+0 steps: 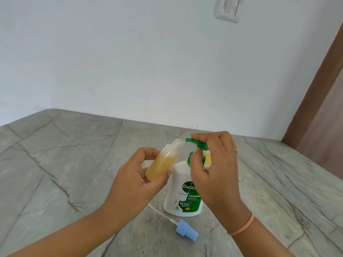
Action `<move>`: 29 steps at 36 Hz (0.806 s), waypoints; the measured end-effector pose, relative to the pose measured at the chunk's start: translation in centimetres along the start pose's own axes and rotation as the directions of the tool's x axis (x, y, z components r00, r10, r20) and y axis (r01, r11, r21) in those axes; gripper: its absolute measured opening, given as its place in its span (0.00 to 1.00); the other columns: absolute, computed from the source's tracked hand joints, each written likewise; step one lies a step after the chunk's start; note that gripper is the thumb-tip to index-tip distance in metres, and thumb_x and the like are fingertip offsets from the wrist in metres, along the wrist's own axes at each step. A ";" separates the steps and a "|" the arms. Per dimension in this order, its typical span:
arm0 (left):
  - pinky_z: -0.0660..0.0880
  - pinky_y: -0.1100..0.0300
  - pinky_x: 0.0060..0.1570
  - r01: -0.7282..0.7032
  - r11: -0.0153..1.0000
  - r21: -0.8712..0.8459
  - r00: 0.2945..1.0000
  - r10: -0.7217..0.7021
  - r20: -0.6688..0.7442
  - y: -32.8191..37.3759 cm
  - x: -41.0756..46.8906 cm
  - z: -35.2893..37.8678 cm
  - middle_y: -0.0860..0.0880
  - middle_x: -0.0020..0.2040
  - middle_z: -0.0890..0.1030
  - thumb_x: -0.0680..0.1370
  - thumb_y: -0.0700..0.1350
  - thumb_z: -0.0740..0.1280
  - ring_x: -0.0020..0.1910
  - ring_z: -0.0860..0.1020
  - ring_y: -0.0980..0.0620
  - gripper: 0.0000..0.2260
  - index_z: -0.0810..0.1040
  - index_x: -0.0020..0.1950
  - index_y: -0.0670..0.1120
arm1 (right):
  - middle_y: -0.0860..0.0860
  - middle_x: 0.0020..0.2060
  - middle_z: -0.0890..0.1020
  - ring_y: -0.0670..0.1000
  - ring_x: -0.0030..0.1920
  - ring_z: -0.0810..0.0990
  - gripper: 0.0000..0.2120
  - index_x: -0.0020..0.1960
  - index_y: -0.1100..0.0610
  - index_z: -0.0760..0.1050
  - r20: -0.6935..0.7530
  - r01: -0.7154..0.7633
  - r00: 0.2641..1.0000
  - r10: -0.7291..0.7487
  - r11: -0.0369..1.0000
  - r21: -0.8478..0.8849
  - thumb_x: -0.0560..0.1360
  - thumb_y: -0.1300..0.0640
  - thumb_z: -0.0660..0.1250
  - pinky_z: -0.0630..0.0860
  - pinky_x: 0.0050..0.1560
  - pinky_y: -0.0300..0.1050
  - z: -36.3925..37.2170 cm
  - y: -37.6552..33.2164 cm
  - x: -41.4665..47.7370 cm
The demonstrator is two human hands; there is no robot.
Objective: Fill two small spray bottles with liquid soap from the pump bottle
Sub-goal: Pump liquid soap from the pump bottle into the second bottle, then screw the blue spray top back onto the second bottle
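Note:
My left hand [135, 179] grips a small clear spray bottle [163, 162], tilted, partly full of yellow soap, its open neck held at the green spout. The white pump bottle [181, 193] stands upright on the table in the middle. My right hand [215, 164] rests on its green pump head [196, 143], fingers curled over the top. A second small bottle with yellow liquid [207, 158] shows partly behind my right hand. A light blue spray cap [186, 230] with a white dip tube lies on the table in front of the pump bottle.
The grey veined stone table [65, 164] runs to a white wall at the back. A brown door frame [315, 101] stands at the right. A wall switch [227, 8] sits high up.

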State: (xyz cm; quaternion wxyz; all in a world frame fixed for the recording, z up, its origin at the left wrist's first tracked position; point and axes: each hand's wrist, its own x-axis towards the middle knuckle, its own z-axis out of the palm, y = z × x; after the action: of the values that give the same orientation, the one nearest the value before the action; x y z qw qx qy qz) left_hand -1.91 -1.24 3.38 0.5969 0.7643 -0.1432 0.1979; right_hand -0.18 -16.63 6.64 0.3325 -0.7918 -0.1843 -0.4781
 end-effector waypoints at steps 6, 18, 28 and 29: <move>0.80 0.57 0.42 0.070 0.994 -0.078 0.997 -0.071 0.000 -0.5 -0.5 0.2 0.63 0.48 0.78 0.71 0.47 0.70 0.37 0.82 0.53 0.13 0.71 0.51 0.56 | 0.42 0.48 0.70 0.43 0.50 0.69 0.17 0.56 0.49 0.72 0.083 -0.029 0.996 0.027 0.999 0.027 0.69 0.52 0.55 0.72 0.50 0.50 -0.7 -0.5 0.0; 0.68 0.67 0.58 0.042 0.998 -0.036 0.994 -0.038 0.101 -1.5 -2.0 0.2 0.69 0.55 0.74 0.70 0.55 0.64 0.60 0.72 0.66 0.16 0.68 0.58 0.61 | 0.46 0.55 0.69 0.48 0.58 0.66 0.21 0.62 0.50 0.64 0.077 0.029 0.997 -0.025 0.998 -0.057 0.69 0.50 0.58 0.63 0.58 0.43 -3.2 -1.9 -2.1; 0.69 0.73 0.42 0.110 0.991 0.074 0.994 -0.111 0.006 -2.4 -2.3 -0.6 0.64 0.51 0.76 0.70 0.46 0.73 0.50 0.76 0.64 0.19 0.68 0.51 0.62 | 0.40 0.35 0.73 0.44 0.35 0.72 0.07 0.42 0.47 0.70 0.459 0.125 0.888 -0.021 0.972 -0.199 0.71 0.48 0.55 0.67 0.30 0.34 -4.8 -2.3 -5.5; 0.69 0.73 0.42 0.116 0.990 0.085 0.993 -0.117 0.000 -2.4 -2.3 -0.7 0.64 0.51 0.75 0.69 0.46 0.73 0.50 0.76 0.65 0.19 0.68 0.51 0.62 | 0.39 0.37 0.74 0.44 0.37 0.72 0.07 0.43 0.45 0.69 0.536 0.126 0.844 0.016 0.966 -0.226 0.72 0.45 0.54 0.66 0.30 0.32 -4.8 -2.4 -5.6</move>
State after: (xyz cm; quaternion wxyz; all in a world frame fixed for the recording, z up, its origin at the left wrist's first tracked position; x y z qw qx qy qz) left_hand -2.93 0.03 0.34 0.5740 0.7965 -0.0913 0.1666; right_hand -7.30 -18.16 4.12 0.1505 -0.9234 -0.2298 -0.2681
